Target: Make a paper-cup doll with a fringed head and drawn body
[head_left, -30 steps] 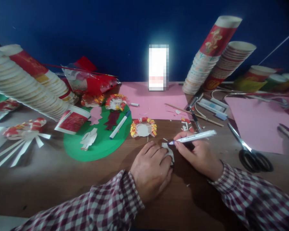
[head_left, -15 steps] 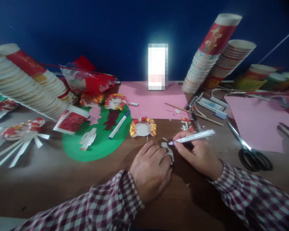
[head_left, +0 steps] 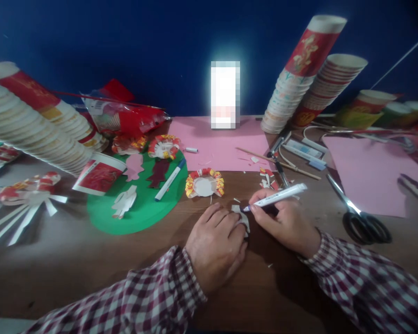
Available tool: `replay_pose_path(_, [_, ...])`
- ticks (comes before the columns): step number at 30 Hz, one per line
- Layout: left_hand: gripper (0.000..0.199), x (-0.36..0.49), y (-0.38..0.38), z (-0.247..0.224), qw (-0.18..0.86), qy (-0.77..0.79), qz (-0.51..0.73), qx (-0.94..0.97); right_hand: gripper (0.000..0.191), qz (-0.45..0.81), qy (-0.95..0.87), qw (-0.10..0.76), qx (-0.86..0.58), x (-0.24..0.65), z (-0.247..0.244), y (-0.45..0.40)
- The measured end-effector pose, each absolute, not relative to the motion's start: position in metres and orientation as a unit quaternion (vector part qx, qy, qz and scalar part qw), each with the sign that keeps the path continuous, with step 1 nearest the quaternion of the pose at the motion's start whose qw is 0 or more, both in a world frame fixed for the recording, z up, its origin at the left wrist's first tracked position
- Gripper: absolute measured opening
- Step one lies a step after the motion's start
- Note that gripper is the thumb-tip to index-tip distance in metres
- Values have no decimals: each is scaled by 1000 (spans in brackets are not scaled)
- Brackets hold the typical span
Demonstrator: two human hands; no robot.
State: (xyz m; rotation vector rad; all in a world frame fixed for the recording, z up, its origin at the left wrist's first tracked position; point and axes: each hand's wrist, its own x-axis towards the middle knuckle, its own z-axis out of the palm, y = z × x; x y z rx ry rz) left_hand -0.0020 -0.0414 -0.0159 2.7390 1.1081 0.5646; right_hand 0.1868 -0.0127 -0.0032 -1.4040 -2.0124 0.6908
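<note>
My left hand rests on the brown table, fingers close together and curled over a small white paper cutout, holding it down. Part of the cutout is hidden beneath the fingers. In my right hand is a white marker, uncapped and slanted, its purple tip at the upper edge of the cutout. Just beyond my hands lies a crimped red-and-yellow paper-cup piece with a white middle.
Black-handled scissors lie at right beside pink paper. A green disc at left carries cutouts and a blue-capped marker. Leaning stacks of paper cups stand at both sides. A bright, blurred-out screen stands at the back.
The view has shifted slightly. Both hands keep nearly the same place, with the marker tip still at the cutout's upper edge.
</note>
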Motion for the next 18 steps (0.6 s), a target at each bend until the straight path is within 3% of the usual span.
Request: replay_pose_path(18, [20,-2,-40,-14,87,364,183,909,11,281,-730,298,-548,187,0,-13])
